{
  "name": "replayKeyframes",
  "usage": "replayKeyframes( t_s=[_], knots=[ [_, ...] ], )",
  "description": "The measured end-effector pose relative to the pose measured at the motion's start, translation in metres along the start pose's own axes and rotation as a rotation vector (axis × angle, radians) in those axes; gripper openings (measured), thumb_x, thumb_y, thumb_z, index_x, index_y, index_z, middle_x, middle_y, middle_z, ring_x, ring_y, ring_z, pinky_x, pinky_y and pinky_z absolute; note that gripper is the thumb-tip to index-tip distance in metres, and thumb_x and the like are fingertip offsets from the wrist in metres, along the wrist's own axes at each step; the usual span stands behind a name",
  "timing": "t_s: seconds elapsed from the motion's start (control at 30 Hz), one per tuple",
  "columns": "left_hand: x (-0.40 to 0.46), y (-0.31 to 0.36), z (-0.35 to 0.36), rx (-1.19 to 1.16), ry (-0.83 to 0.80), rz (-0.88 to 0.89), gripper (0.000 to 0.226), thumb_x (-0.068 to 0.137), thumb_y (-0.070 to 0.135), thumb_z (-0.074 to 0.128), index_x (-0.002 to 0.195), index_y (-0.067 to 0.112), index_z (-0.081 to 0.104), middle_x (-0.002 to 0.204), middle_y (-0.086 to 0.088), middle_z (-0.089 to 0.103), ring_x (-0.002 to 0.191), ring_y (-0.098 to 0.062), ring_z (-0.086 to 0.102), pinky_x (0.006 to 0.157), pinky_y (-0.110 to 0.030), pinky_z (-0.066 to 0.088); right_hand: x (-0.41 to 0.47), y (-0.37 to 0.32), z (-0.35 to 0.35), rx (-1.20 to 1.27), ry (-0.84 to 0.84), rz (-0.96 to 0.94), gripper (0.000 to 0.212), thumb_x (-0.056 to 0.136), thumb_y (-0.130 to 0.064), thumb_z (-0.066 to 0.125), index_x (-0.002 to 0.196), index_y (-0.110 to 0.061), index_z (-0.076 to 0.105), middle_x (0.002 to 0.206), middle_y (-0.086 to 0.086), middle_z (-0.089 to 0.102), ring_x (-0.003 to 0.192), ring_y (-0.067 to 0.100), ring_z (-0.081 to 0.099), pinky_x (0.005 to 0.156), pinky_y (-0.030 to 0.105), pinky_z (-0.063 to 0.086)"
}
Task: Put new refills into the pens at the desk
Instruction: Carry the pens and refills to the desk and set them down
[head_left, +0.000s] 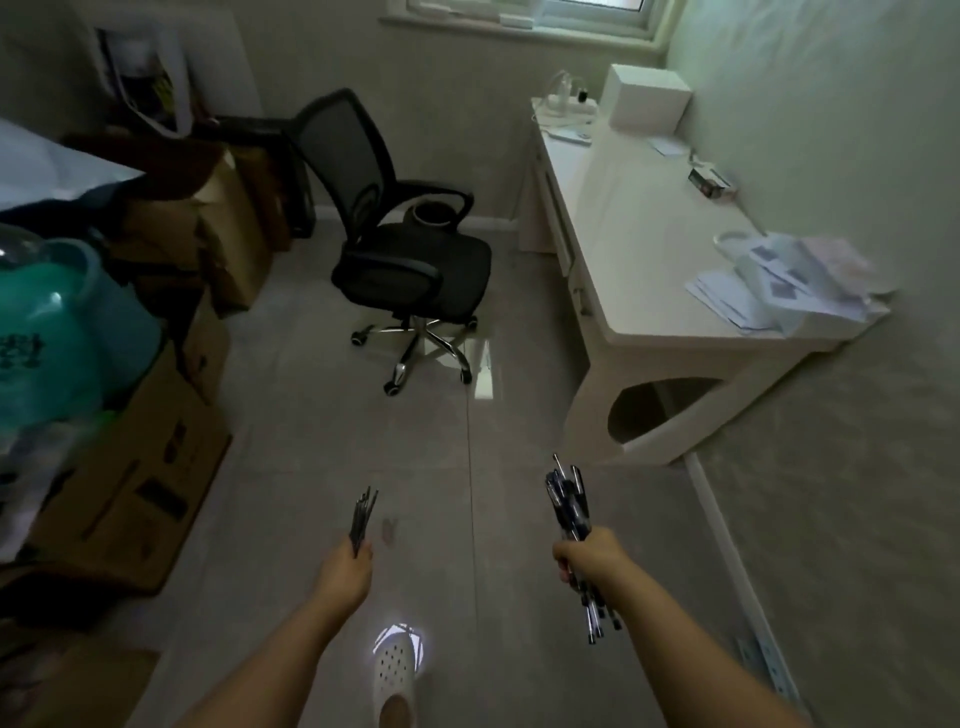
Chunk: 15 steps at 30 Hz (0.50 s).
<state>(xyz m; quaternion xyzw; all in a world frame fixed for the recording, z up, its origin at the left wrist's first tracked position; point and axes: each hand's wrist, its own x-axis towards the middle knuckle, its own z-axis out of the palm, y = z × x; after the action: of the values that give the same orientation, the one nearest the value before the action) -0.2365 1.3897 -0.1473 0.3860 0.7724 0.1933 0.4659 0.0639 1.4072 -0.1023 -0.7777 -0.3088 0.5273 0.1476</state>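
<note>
Both hands are carrying stock over the floor.
Left hand (347, 564) is gripping thin refills (363, 517); right hand (586, 555) is clutching a pen bundle (569, 501). Farther off are standing the chair (410, 260) and desk (644, 249).

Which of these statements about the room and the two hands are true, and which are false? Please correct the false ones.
1. The left hand grips a thin bundle of refills. True.
2. The right hand is empty. False: it grips a bunch of pens.
3. The office chair is pushed under the desk. False: it stands apart on the floor.
4. Papers lie on the desk. True.
</note>
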Motion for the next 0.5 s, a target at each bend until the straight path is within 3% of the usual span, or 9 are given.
replayKeyframes(
  t_s=[0.2,0.37,0.43,0.5],
  knots=[
    [0.097,0.081,-0.045,0.046,-0.037,0.045,0.03,0.101,0.021,0.04,0.112,-0.003,0.054,0.1,-0.032,0.06,0.1,-0.048,0.057,0.077,-0.047,0.05,0.045,-0.096,0.008,0.062,0.026,0.009,0.021,0.083,0.008,0.057,0.069,-0.004,0.046,0.052,0.012,0.048,0.041,0.02,0.045,0.045,0.025,0.035],
    [0.168,0.141,-0.049,0.045,-0.045,0.058,0.028,0.1,0.022,0.041,0.107,-0.003,0.053,0.084,-0.022,0.057,0.076,-0.036,0.056,0.067,-0.038,0.044,0.097,-0.157,0.001,0.066,0.015,0.048,0.011,0.084,0.006,0.057,0.081,-0.003,0.049,0.059,0.013,0.05,0.047,0.02,0.048,0.048,0.029,0.038],
    [0.197,0.166,-0.046,0.039,-0.052,0.077,0.027,0.1,0.021,0.041,0.106,-0.003,0.053,0.083,-0.024,0.057,0.077,-0.04,0.057,0.067,-0.04,0.045,0.126,-0.18,-0.003,0.052,0.017,0.055,0.012,0.084,0.006,0.056,0.081,-0.003,0.048,0.06,0.013,0.05,0.048,0.021,0.048,0.05,0.03,0.038],
    [0.223,0.193,-0.042,0.022,-0.045,0.099,0.021,0.1,0.019,0.042,0.1,0.001,0.051,0.087,-0.027,0.056,0.093,-0.049,0.058,0.072,-0.045,0.048,0.16,-0.206,-0.008,0.032,0.02,0.047,0.015,0.083,0.006,0.057,0.078,-0.004,0.047,0.059,0.014,0.05,0.047,0.021,0.048,0.049,0.029,0.038]
  ],
)
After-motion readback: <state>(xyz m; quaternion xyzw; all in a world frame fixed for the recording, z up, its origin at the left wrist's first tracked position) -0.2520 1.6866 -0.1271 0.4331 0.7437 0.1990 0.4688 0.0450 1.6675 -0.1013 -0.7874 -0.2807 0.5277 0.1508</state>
